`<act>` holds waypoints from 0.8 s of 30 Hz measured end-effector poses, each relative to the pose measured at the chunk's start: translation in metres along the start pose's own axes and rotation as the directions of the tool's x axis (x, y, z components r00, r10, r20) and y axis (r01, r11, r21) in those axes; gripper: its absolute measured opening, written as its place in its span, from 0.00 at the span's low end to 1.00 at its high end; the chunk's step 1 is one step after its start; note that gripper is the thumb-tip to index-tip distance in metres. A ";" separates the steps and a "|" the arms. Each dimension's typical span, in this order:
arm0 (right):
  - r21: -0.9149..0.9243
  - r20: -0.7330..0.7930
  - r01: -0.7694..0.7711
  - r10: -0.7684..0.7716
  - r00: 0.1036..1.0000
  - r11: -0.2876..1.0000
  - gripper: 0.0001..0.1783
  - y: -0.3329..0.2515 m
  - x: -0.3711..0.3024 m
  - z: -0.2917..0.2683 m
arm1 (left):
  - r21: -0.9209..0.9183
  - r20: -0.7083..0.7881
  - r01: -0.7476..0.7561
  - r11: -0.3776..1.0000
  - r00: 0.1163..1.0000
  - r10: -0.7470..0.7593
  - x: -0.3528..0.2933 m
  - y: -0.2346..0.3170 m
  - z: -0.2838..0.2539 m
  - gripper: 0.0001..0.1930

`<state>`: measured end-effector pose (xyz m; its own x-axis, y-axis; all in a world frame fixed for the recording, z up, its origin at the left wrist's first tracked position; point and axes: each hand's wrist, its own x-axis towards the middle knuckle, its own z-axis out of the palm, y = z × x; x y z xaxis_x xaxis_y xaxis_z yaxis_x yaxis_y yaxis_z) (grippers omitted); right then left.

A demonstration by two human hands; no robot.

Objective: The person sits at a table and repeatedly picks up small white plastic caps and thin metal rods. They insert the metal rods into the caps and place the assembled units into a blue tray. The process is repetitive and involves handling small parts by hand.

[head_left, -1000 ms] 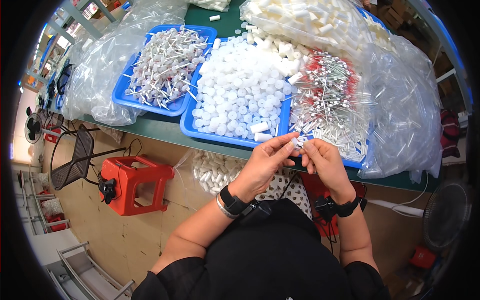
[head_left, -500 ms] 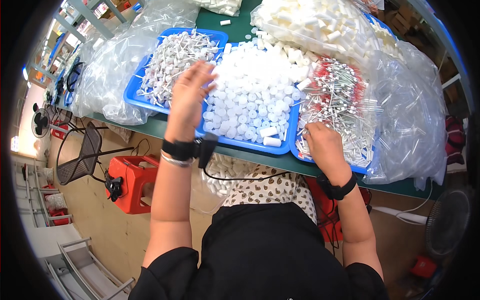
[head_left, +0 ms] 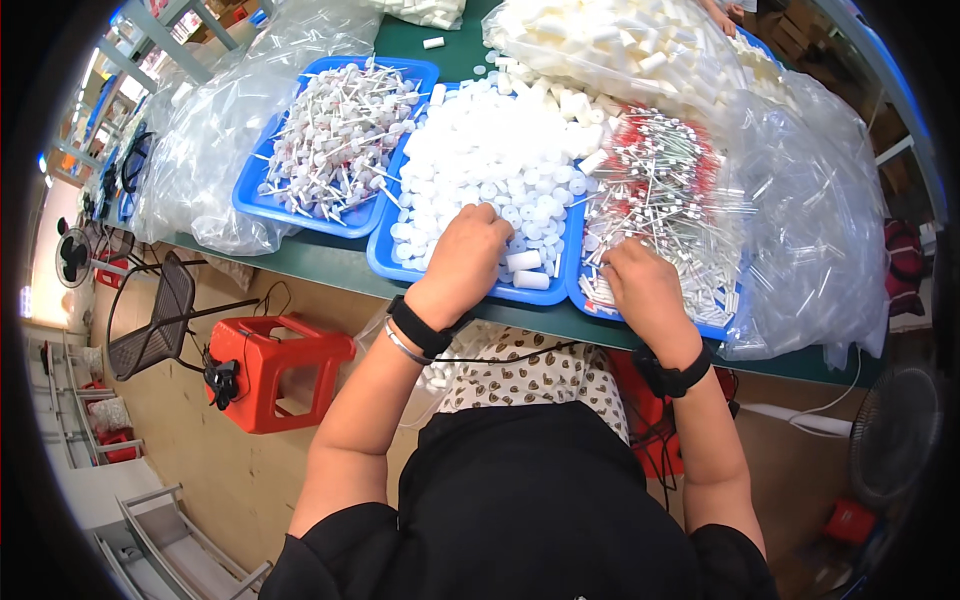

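My left hand (head_left: 468, 256) has its fingers bent down and closed among small translucent white discs (head_left: 437, 178) heaped in the middle blue tray (head_left: 385, 262). Its fingertips and whatever they grip are hidden. Two short white foam cylinders (head_left: 531, 280) lie just right of those fingers. At the near left side of the right blue tray (head_left: 574, 284), my right hand (head_left: 645, 290) is pinched low over thin white sticks (head_left: 690, 225), many with red parts. What it pinches is too small to make out. The left blue tray (head_left: 248, 205) holds a pile of sticks fitted with discs (head_left: 340, 140).
A large bag of white foam cylinders (head_left: 620, 45) lies behind the trays, some spilling out. Clear plastic bags (head_left: 800, 230) flank them right and left. Below the table stand a red stool (head_left: 270, 365) and a dark chair (head_left: 165, 315). A fan (head_left: 893, 440) is at right.
My left hand has come from above the edge of the left tray, fingers loose, right and down into the discs in the middle tray. My right hand has stayed nearly in place.
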<state>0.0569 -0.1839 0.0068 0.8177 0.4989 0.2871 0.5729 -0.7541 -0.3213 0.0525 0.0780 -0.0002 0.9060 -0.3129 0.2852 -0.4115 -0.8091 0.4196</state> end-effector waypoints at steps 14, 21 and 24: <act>0.118 -0.039 -0.045 0.050 0.998 0.992 0.08 0.001 -0.001 -0.020 | -0.899 0.436 0.421 -0.122 0.826 -0.358 -0.011 0.056 0.005 0.12; 0.927 0.104 -0.257 0.471 0.876 0.274 0.07 -0.001 -0.019 -0.035 | -0.765 0.564 0.431 -0.479 0.807 -0.175 -0.019 0.083 0.025 0.15; 0.970 0.103 -0.195 0.477 0.873 0.146 0.07 -0.008 -0.024 -0.035 | -0.745 0.569 0.432 -0.509 0.810 -0.145 -0.020 0.087 0.029 0.16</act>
<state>0.0305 -0.2051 0.0341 0.9928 0.1197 0.0040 -0.0211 0.2076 -0.9780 0.0017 -0.0007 0.0057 0.8496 -0.4194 -0.3199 0.5269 0.6467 0.5514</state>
